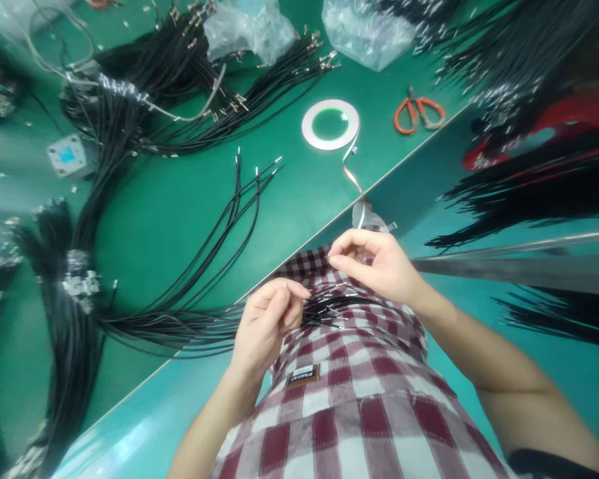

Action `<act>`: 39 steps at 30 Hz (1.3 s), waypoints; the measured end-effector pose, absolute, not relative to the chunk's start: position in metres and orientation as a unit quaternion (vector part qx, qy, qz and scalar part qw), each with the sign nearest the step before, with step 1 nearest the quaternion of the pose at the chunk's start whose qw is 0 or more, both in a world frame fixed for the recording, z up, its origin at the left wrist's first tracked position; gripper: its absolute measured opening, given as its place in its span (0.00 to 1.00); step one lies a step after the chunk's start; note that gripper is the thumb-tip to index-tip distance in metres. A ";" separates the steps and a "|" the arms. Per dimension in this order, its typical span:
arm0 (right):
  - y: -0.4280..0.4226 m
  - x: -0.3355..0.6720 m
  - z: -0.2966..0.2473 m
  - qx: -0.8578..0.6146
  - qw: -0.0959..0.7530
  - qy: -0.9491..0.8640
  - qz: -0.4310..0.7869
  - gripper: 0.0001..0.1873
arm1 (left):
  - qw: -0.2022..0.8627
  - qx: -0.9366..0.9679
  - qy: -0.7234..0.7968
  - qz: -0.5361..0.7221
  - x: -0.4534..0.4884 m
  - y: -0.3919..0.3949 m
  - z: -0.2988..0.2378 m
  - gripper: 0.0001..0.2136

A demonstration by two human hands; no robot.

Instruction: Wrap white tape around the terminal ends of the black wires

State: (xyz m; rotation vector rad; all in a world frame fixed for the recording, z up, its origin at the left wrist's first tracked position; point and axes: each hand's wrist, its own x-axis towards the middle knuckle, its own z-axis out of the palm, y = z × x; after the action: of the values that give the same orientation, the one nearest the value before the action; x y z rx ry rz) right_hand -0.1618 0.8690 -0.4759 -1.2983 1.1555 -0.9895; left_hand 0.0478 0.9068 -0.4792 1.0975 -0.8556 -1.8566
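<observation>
My left hand (pixel 272 319) is closed at the table's edge, with thumb and index finger pressed together around black cables (pixel 180 329). These run from a connector bundle on the table to my lap, and their silver-tipped ends fan out beyond the hand. Just to the right, my right hand (pixel 377 266) makes a pinch above the checked apron (pixel 359 386). What lies between its fingertips is too small to make out. From a white roll of tape (pixel 307 130), a thin strip (pixel 349 174) hangs over the table edge and passes behind my right hand.
Orange-handled cutters (pixel 419 114) lie near the green table's edge. Large bundles of black cables (pixel 144 80) with white connectors fill the left and back. Clear plastic bags (pixel 369 33) lie at the back. A metal bar (pixel 519 266) and more hanging cables (pixel 539 186) are at the right.
</observation>
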 end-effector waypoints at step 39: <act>0.864 -0.166 -0.487 -0.521 0.541 0.533 -0.390 0.10 | 0.466 0.502 -0.273 -0.676 0.059 0.869 -0.452 0.12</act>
State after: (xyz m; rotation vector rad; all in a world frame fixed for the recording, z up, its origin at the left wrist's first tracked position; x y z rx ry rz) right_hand -0.1664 0.8638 -0.4874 -1.2376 1.2653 -0.9258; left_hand 0.0593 0.8688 -0.4522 1.2328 -0.6704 -1.6592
